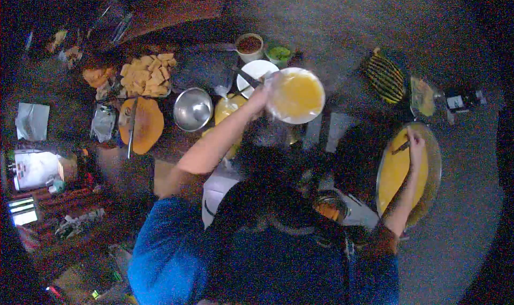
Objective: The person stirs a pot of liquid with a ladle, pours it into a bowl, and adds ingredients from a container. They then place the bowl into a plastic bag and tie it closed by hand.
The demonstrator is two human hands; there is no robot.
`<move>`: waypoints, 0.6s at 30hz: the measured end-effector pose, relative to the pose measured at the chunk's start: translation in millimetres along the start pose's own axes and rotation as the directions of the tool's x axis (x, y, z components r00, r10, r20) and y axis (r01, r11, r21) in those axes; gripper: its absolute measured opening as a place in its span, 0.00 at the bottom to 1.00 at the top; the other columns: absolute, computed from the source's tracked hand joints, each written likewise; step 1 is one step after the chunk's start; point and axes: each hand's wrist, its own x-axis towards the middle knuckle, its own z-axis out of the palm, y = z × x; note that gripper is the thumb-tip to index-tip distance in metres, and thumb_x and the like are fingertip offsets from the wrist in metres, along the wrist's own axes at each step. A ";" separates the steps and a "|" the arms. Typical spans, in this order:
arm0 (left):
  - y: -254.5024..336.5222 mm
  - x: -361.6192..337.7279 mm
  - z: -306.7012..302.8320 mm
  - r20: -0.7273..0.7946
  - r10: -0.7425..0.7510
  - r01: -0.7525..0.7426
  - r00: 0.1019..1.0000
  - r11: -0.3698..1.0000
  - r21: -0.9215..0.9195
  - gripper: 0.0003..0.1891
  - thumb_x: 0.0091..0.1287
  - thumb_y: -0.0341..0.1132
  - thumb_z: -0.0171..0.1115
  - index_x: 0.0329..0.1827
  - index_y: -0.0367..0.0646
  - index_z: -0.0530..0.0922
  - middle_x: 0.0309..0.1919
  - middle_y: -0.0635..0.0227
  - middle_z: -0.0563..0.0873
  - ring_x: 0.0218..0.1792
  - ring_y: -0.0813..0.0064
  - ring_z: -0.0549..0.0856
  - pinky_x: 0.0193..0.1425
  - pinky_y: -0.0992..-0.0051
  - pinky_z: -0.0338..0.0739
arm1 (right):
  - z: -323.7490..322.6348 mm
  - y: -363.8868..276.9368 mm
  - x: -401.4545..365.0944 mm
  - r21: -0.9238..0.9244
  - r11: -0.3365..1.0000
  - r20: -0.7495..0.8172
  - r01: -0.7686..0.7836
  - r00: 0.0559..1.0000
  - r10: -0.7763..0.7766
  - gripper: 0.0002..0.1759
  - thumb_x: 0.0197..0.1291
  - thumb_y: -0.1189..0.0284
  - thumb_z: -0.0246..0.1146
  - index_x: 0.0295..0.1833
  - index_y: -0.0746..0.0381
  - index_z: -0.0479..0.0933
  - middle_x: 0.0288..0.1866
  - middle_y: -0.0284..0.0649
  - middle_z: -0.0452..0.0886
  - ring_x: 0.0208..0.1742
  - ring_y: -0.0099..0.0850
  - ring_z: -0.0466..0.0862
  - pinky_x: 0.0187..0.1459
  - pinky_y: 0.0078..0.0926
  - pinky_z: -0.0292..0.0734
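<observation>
My left hand [261,97] grips the left rim of a white bowl [322,103] that holds a smooth yellow mixture. The bowl is raised and tilted toward the camera. Far to the right, my right hand [416,143] is closed on a short brown flat piece [400,147] whose kind I cannot make out. That piece is over a long oval tray [435,171] spread with a yellow layer. Behind the raised bowl lies a white plate [257,69], with a dark handle [247,77] across it. A plastic bag of yellow stuff [227,108] lies under my left forearm.
To the left are a steel bowl [184,112], an orange board [150,128] with a knife [131,128], and a heap of pale yellow pieces [150,72]. Cups of brown [250,45] and green [279,53] contents stand behind. A dark bottle [466,100] is at right.
</observation>
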 end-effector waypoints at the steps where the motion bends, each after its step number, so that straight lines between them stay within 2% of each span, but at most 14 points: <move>1: -10.6 5.3 -35.2 -0.061 -0.022 0.022 0.998 1.000 0.000 0.28 0.63 0.55 0.40 0.59 0.45 0.62 0.52 0.63 0.72 0.52 0.71 0.71 0.55 0.70 0.66 | 5.7 -41.8 6.4 -0.358 0.912 -0.274 0.199 0.912 -0.307 0.17 0.49 0.61 0.62 0.29 0.66 0.73 0.27 0.40 0.75 0.26 0.32 0.73 0.32 0.25 0.68; 2: -34.2 15.4 -73.8 -0.122 -0.044 0.044 0.992 0.999 -0.001 0.31 0.61 0.58 0.42 0.59 0.43 0.63 0.51 0.62 0.72 0.51 0.71 0.72 0.53 0.71 0.67 | 20.0 -81.0 12.0 -0.701 0.673 -0.383 0.235 0.672 -0.634 0.18 0.49 0.60 0.62 0.28 0.67 0.74 0.24 0.40 0.76 0.23 0.35 0.74 0.29 0.27 0.68; 4: -52.0 25.9 -135.1 -0.191 -0.055 0.055 0.980 0.998 -0.006 0.34 0.59 0.61 0.43 0.59 0.41 0.64 0.51 0.61 0.72 0.50 0.71 0.72 0.52 0.72 0.66 | 74.0 -151.9 36.0 -0.261 0.930 -0.491 0.257 0.795 -0.357 0.18 0.50 0.60 0.60 0.27 0.66 0.73 0.25 0.43 0.76 0.28 0.40 0.74 0.33 0.32 0.69; 5: -54.5 27.9 -160.8 -0.200 -0.045 0.045 0.979 0.999 -0.008 0.35 0.59 0.61 0.43 0.59 0.41 0.63 0.52 0.61 0.71 0.51 0.71 0.71 0.53 0.72 0.65 | 97.5 -216.9 38.8 -0.202 0.933 -0.393 0.299 0.848 -0.356 0.17 0.50 0.60 0.60 0.24 0.65 0.73 0.24 0.43 0.74 0.30 0.41 0.73 0.36 0.35 0.68; 6: -35.9 20.8 -170.5 -0.212 -0.022 0.019 0.977 1.000 -0.017 0.34 0.60 0.61 0.42 0.60 0.42 0.62 0.52 0.61 0.71 0.52 0.71 0.70 0.54 0.73 0.65 | 138.9 -245.8 48.1 -0.198 0.932 -0.264 0.305 0.899 -0.350 0.14 0.51 0.64 0.61 0.34 0.65 0.74 0.33 0.44 0.75 0.38 0.39 0.74 0.40 0.31 0.67; 7: -16.7 13.5 -180.0 -0.225 0.001 -0.007 0.974 1.000 -0.026 0.34 0.60 0.60 0.41 0.60 0.42 0.62 0.53 0.62 0.70 0.52 0.71 0.70 0.54 0.73 0.64 | 195.3 -256.9 62.1 -0.117 0.925 -0.323 0.360 0.868 -0.379 0.15 0.50 0.63 0.61 0.33 0.66 0.73 0.33 0.45 0.75 0.37 0.40 0.74 0.40 0.33 0.67; 8: 2.5 6.2 -189.4 -0.237 0.024 -0.032 0.971 0.999 -0.034 0.34 0.61 0.60 0.40 0.61 0.42 0.61 0.54 0.63 0.70 0.53 0.70 0.70 0.55 0.73 0.64 | 254.8 -258.6 79.8 0.034 0.946 -0.232 0.321 0.924 -0.305 0.18 0.49 0.61 0.62 0.33 0.66 0.72 0.34 0.46 0.75 0.38 0.42 0.73 0.41 0.33 0.67; 9: 13.1 2.1 -201.1 -0.254 -0.010 -0.005 0.967 0.998 -0.057 0.33 0.61 0.59 0.39 0.61 0.42 0.60 0.55 0.63 0.69 0.54 0.70 0.69 0.56 0.73 0.63 | 302.6 -272.3 91.0 0.003 0.976 -0.117 0.218 0.969 -0.216 0.20 0.48 0.59 0.62 0.35 0.66 0.72 0.32 0.47 0.76 0.37 0.42 0.74 0.40 0.32 0.68; 10: 20.3 0.9 -213.1 -0.269 -0.043 0.022 0.962 0.996 -0.081 0.33 0.62 0.59 0.38 0.61 0.42 0.60 0.55 0.64 0.69 0.55 0.71 0.68 0.57 0.72 0.62 | 358.5 -267.8 100.7 0.142 0.975 -0.079 0.173 0.983 -0.163 0.20 0.49 0.58 0.62 0.36 0.66 0.72 0.29 0.48 0.76 0.32 0.41 0.76 0.36 0.30 0.70; 11: 26.0 2.8 -224.9 -0.284 -0.077 0.049 0.956 0.993 -0.106 0.32 0.63 0.58 0.37 0.62 0.42 0.59 0.56 0.64 0.68 0.55 0.71 0.68 0.58 0.72 0.62 | 383.9 -284.4 103.1 0.242 0.961 -0.011 0.137 0.990 -0.138 0.17 0.49 0.62 0.63 0.35 0.66 0.73 0.27 0.46 0.77 0.28 0.37 0.77 0.32 0.28 0.70; 14: 35.0 14.5 -255.2 -0.301 -0.239 0.179 0.923 0.960 -0.213 0.32 0.63 0.57 0.36 0.62 0.41 0.57 0.59 0.63 0.65 0.58 0.71 0.65 0.61 0.72 0.58 | 442.4 -312.5 111.1 0.467 0.884 0.171 -0.028 0.984 -0.059 0.13 0.47 0.67 0.64 0.33 0.65 0.74 0.28 0.42 0.79 0.30 0.33 0.78 0.34 0.25 0.71; 15: 31.0 22.6 -266.6 -0.293 -0.113 0.061 0.950 0.982 -0.178 0.32 0.64 0.56 0.34 0.63 0.40 0.55 0.60 0.62 0.63 0.60 0.71 0.63 0.62 0.72 0.56 | 434.4 -339.0 105.5 0.481 0.876 0.155 -0.041 0.987 -0.039 0.08 0.46 0.71 0.63 0.32 0.64 0.76 0.27 0.40 0.79 0.31 0.32 0.79 0.36 0.24 0.72; 18: 27.4 47.3 -290.1 -0.317 -0.163 0.088 0.934 0.968 -0.236 0.30 0.65 0.54 0.33 0.63 0.40 0.56 0.60 0.62 0.63 0.59 0.70 0.64 0.62 0.72 0.57 | 493.0 -342.5 120.3 0.334 0.938 0.154 0.092 0.977 -0.151 0.07 0.48 0.72 0.61 0.33 0.62 0.77 0.28 0.40 0.80 0.30 0.31 0.79 0.37 0.24 0.72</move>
